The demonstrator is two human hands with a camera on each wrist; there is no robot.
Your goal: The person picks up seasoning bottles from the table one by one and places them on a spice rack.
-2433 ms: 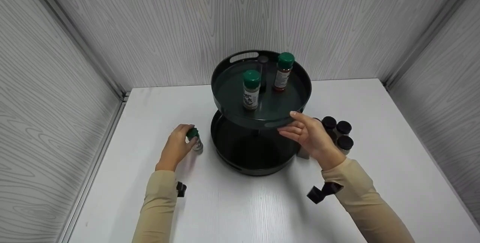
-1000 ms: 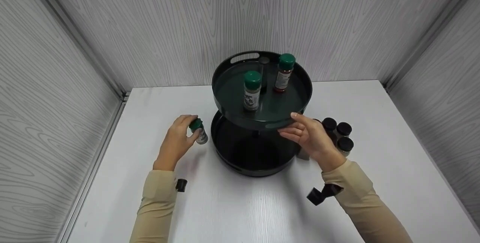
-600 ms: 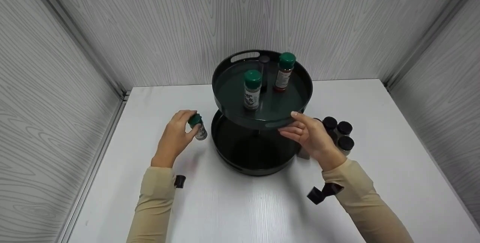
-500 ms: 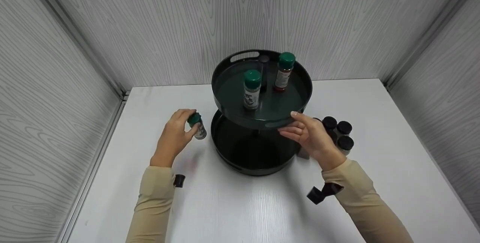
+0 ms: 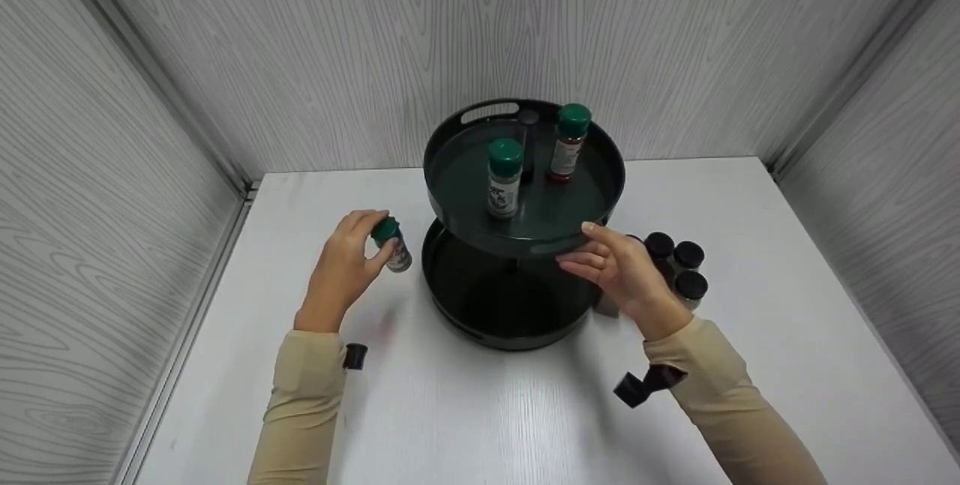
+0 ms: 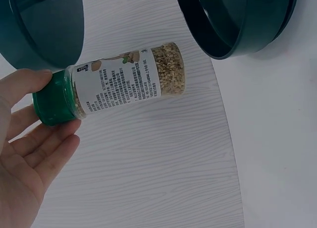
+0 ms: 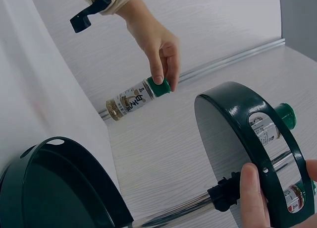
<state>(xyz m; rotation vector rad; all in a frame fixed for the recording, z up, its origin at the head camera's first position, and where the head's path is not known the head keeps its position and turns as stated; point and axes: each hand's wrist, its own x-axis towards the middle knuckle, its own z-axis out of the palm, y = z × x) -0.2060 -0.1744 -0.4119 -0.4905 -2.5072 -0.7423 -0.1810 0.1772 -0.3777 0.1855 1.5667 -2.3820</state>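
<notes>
Left hand (image 5: 341, 267) pinches a green-capped bottle (image 5: 400, 256) by its cap, fingers curled; right hand (image 5: 630, 279) grips the upper tray (image 5: 555, 215) by its rim. Nearer the left hand, the bottle tilts, its long axis running base-first toward five o'clock; from it, the upper tray lies at two o'clock, bearing two standing bottles (image 5: 503, 196).

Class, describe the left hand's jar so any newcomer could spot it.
Find the dark two-tier stand on the white table. Left of it, the left hand grips a jar by its green cap. Unlike the two green-capped jars on the upper tray, it is held tilted.
</notes>
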